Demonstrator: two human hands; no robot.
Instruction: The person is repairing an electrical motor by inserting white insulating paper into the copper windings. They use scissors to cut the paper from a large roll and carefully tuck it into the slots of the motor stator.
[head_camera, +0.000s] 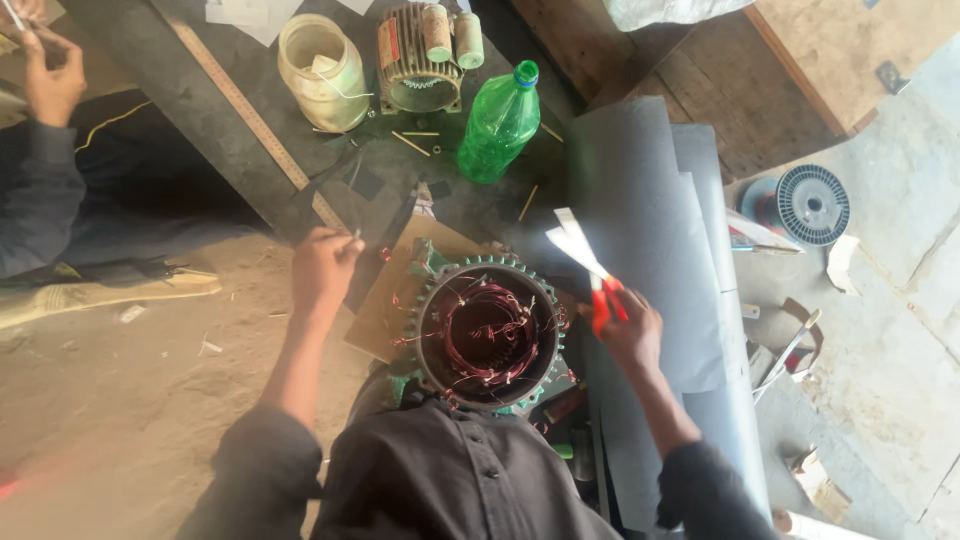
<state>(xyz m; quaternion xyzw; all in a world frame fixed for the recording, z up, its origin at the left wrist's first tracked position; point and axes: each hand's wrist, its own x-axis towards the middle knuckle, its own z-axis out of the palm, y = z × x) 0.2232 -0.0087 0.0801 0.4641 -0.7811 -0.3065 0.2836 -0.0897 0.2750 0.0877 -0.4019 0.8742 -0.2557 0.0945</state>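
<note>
**Stator in my lap, scissors in one hand**

Closest to me is my own dark shirt (450, 480), buttons down the front, filling the bottom of the view. Right above it sits the stator (488, 332), a round green housing with toothed edges, open end up, reddish copper windings looped around inside with loose wire ends sticking out. It rests on a bit of cardboard (385, 300) between my arms.

Biggest thing around is the grey sheet (640, 200) spread out on my right side, running from the bench down past my elbow. Left of me it's just sandy floor (130, 400).

Up top on the dark bench: a green bottle (500, 120), a cloudy plastic jar (322, 72) with something pale inside, and a small motor (420, 55) with two cylinders on it. A long ruler (250, 115) runs diagonally across. Off to the right there's a wire spool (812, 205) lying on the concrete.

My right hand (632, 335) is wrapped shut around red-handled scissors (590, 265), blades pointing up and left, just beside the stator rim. My left hand (322, 268) is curled closed near the cardboard corner, fingertips pinched on something tiny. Can't tell what it is.

Another person's hand (50, 75) and dark sleeve show in the top left corner, well apart from mine.
</note>
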